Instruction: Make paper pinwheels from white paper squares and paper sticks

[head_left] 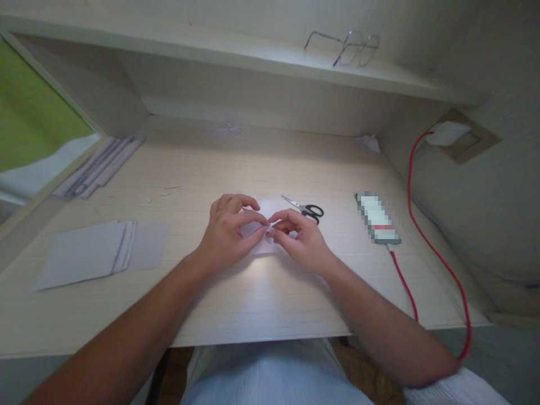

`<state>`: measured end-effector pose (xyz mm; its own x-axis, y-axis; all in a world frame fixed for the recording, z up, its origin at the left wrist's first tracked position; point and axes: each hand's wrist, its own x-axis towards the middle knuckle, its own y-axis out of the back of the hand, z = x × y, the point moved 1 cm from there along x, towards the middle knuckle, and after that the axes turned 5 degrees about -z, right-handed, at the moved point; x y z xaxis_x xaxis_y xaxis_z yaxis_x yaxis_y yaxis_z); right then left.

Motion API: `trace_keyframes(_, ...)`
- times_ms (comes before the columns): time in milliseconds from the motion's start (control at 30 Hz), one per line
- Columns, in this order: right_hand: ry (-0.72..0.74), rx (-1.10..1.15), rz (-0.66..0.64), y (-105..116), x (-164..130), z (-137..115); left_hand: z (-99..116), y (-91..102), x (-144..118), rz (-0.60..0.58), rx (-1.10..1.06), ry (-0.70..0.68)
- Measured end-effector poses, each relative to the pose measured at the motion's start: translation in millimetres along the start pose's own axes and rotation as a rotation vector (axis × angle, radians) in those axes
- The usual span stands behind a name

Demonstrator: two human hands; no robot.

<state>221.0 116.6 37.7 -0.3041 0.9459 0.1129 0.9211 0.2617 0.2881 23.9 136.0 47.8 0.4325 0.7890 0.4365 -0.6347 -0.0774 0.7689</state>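
Pale wood makes up the counter (236, 292), which sits in a nook with a shelf (236, 50) running above it. A person sits at the counter with both forearms stretched out over it. Near its middle, the left hand (230, 230) and the right hand (297, 233) meet over a small piece of white paper (259, 236). The left hand is curled, its fingertips pinching the paper's upper part. The right hand is also closed in a pinch on the paper, thumb and forefinger meeting just beside the left hand's fingers. The paper lies low over the counter between the two hands; I cannot tell how it is folded.

Just behind the right hand lie small scissors (304, 209) with black handles, blades pointing left. Further right lies a phone (377, 218), with a red cable (426, 242) running from its near end and looping up to a socket (453, 138) on the side wall. To the left, a stack of white sheets (101, 253) is fanned out flat, and more sheets (101, 166) lie near the back left corner. A pair of glasses (346, 48) rests on the shelf.
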Motion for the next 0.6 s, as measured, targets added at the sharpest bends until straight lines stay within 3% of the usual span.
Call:
trace_keyframes(267,-0.02,-0.005,0.037,0,0,3,-4,-2.0,3,0.084,-0.065,0.093)
trace_keyframes(467,-0.03,-0.032,0.06,0,1,4,-18,-5.5,4,0.068,-0.33,0.397)
trace_keyframes(600,-0.085,0.056,0.066,-1,2,5,-19,-5.1,4,0.094,-0.372,0.431)
